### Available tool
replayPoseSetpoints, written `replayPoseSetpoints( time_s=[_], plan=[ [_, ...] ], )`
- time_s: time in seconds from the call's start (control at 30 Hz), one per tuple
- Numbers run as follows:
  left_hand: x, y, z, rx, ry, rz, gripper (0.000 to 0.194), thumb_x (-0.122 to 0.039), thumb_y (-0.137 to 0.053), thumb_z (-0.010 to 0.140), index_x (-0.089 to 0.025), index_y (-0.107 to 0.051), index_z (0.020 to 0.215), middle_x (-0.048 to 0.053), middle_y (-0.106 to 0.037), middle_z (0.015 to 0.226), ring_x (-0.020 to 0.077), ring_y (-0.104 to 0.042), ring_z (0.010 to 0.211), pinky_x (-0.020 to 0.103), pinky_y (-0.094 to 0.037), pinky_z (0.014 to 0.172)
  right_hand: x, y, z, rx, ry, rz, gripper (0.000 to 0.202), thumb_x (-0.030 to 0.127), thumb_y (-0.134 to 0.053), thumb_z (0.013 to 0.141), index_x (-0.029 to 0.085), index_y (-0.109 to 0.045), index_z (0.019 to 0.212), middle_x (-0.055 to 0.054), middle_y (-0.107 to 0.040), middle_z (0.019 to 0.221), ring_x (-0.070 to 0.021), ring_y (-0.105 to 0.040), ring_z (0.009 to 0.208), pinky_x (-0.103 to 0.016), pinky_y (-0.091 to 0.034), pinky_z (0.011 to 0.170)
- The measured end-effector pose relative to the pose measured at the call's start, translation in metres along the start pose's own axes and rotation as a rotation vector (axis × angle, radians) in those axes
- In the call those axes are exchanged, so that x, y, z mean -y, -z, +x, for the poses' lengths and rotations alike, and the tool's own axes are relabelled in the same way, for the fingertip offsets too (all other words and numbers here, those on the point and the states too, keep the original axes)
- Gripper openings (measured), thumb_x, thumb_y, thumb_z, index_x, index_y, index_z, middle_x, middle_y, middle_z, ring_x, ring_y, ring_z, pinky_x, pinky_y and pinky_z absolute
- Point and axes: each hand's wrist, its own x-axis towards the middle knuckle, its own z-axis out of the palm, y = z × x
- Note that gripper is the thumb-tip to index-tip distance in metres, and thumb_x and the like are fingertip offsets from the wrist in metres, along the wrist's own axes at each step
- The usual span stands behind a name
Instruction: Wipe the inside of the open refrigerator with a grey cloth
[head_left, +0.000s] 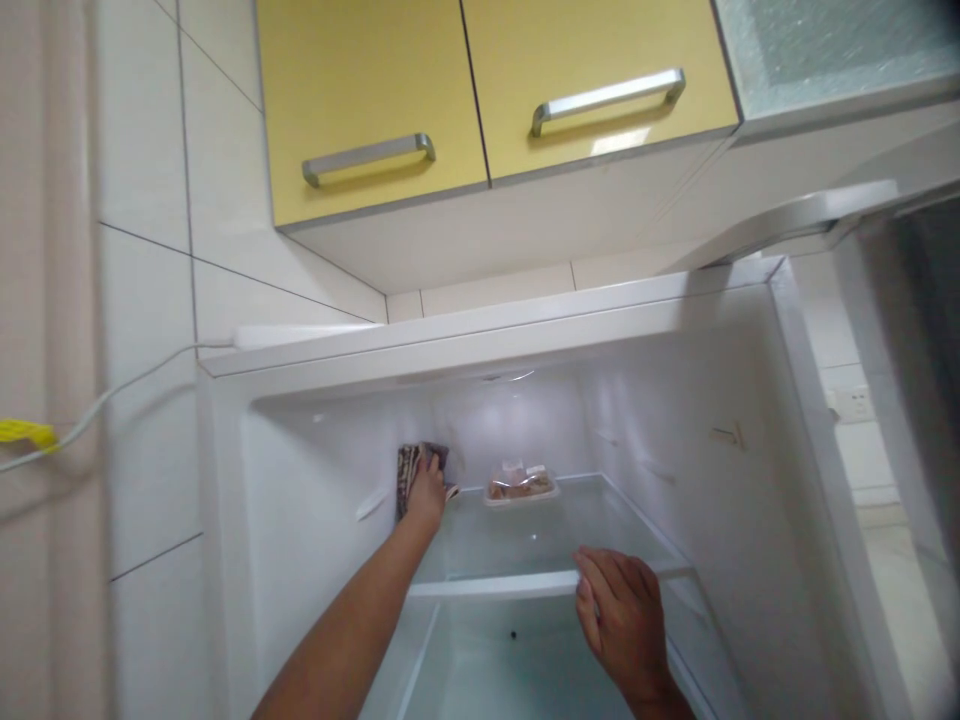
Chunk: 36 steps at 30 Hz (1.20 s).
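Note:
Deep inside the fridge, at the back left corner, my left hand (427,492) presses a dark patterned cloth (407,474) against the inner wall. A packed food tray (520,486) under clear film sits on the glass shelf (517,541), to the right of that hand. My right hand (624,618) is near the front edge of the shelf, on the right side, with its fingers curled; whether anything is in them is hidden.
Yellow cupboards (367,90) with metal handles hang above the fridge (480,335). The fridge door (900,400) stands open at the right. A white cable (135,383) runs along the left wall. A lower glass shelf (517,665) shows beneath.

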Motion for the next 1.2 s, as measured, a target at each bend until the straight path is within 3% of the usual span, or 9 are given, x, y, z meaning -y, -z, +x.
replayPoseSetpoints(
  time_s=[0.17, 0.3, 0.47, 0.6, 0.73, 0.83, 0.9, 1.0, 1.2],
  plan=[
    [-0.010, 0.028, -0.049, 0.006, 0.034, 0.027, 0.035, -0.024, -0.049, 0.093, -0.020, -0.075, 0.116, 0.017, -0.070, 0.128, 0.0372, -0.043, 0.142, 0.064, -0.014, 0.121, 0.003, 0.003, 0.002, 0.015, -0.010, 0.021, 0.023, 0.014, -0.045, 0.096, 0.019, -0.065, 0.107, -0.004, -0.071, 0.097, -0.0206, -0.058, 0.093, -0.037, -0.039, 0.090],
    [-0.009, 0.052, -0.105, 0.025, 0.036, 0.077, 0.037, -0.016, -0.055, 0.087, -0.019, -0.073, 0.120, 0.016, -0.067, 0.134, 0.0371, -0.043, 0.142, 0.061, -0.015, 0.122, 0.005, 0.007, 0.004, 0.046, -0.022, 0.025, 0.022, 0.012, -0.048, 0.094, 0.019, -0.064, 0.106, -0.004, -0.070, 0.097, -0.0210, -0.058, 0.094, -0.038, -0.040, 0.091],
    [0.012, 0.082, -0.181, -0.077, 0.021, 0.090, 0.039, -0.017, -0.050, 0.088, -0.024, -0.074, 0.119, 0.010, -0.065, 0.138, 0.0297, -0.043, 0.143, 0.055, -0.022, 0.123, 0.006, 0.010, 0.004, 0.092, -0.027, 0.011, 0.021, 0.011, -0.050, 0.092, 0.019, -0.063, 0.107, -0.005, -0.069, 0.098, -0.0218, -0.058, 0.094, -0.039, -0.042, 0.090],
    [0.033, 0.110, -0.209, -0.197, 0.077, 0.104, 0.047, -0.020, -0.055, 0.082, -0.020, -0.069, 0.127, 0.011, -0.058, 0.146, 0.0323, -0.041, 0.145, 0.053, -0.025, 0.124, 0.008, 0.010, 0.005, 0.096, -0.030, -0.006, 0.021, 0.010, -0.050, 0.092, 0.020, -0.062, 0.107, -0.005, -0.069, 0.098, -0.0217, -0.059, 0.094, -0.039, -0.042, 0.091],
    [0.050, 0.145, -0.192, -0.302, 0.128, 0.157, 0.044, -0.017, -0.051, 0.084, -0.014, -0.070, 0.124, 0.014, -0.060, 0.143, 0.0340, -0.044, 0.142, 0.052, -0.027, 0.122, 0.009, 0.009, 0.006, 0.067, -0.028, -0.008, 0.022, 0.009, -0.051, 0.091, 0.020, -0.062, 0.107, -0.004, -0.068, 0.096, -0.0211, -0.059, 0.093, -0.038, -0.042, 0.091],
    [0.061, 0.167, -0.162, -0.332, 0.139, 0.210, 0.041, -0.015, -0.045, 0.087, -0.011, -0.073, 0.118, 0.015, -0.064, 0.138, 0.0349, -0.048, 0.139, 0.053, -0.029, 0.121, 0.008, 0.008, 0.005, 0.041, -0.024, -0.002, 0.023, 0.009, -0.050, 0.091, 0.020, -0.062, 0.108, -0.003, -0.069, 0.096, -0.0205, -0.059, 0.093, -0.038, -0.042, 0.091],
    [0.065, 0.172, -0.139, -0.332, 0.149, 0.202, 0.041, -0.015, -0.043, 0.089, -0.009, -0.074, 0.114, 0.017, -0.066, 0.135, 0.0360, -0.049, 0.136, 0.053, -0.031, 0.120, 0.008, 0.007, 0.005, 0.029, -0.027, 0.003, 0.024, 0.009, -0.050, 0.091, 0.021, -0.062, 0.108, -0.003, -0.069, 0.096, -0.0200, -0.060, 0.092, -0.037, -0.042, 0.091],
    [0.066, 0.163, -0.106, -0.311, 0.143, 0.151, 0.042, -0.018, -0.045, 0.088, -0.006, -0.072, 0.117, 0.020, -0.063, 0.137, 0.0382, -0.046, 0.138, 0.054, -0.027, 0.121, 0.006, 0.005, 0.005, 0.016, -0.020, 0.000, 0.025, 0.010, -0.048, 0.091, 0.021, -0.063, 0.108, -0.003, -0.069, 0.096, -0.0198, -0.060, 0.092, -0.037, -0.043, 0.090],
    [0.065, 0.120, -0.048, -0.201, 0.119, 0.171, 0.053, -0.029, -0.059, 0.080, -0.008, -0.066, 0.128, 0.021, -0.054, 0.148, 0.0414, -0.033, 0.147, 0.057, -0.014, 0.123, 0.004, 0.002, 0.004, -0.021, 0.002, -0.016, 0.024, 0.011, -0.048, 0.091, 0.021, -0.063, 0.107, -0.002, -0.070, 0.094, -0.0184, -0.061, 0.090, -0.036, -0.043, 0.090]
  ],
)
